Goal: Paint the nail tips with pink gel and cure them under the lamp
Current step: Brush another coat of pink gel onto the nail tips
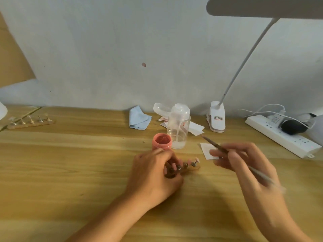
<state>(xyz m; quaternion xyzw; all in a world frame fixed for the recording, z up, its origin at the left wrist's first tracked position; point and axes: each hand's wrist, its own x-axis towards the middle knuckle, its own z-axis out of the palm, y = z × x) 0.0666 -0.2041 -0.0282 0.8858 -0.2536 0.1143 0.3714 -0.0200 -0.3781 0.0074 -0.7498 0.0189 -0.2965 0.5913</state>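
One view, from the person's head. It faces forward and down over the bench [70, 172], close to the left hand [153, 173] and right hand [244, 165] low in the frame; the wall [104, 49] fills the upper half.

Stand [190, 166] half under left hand [153, 173], blurred brush [215, 144], possibly silver-handled

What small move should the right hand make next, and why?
Probably dip the brush into the open pink gel jar: the right hand holds it lifted nearby, while the left hand grips the holder of nail tips.
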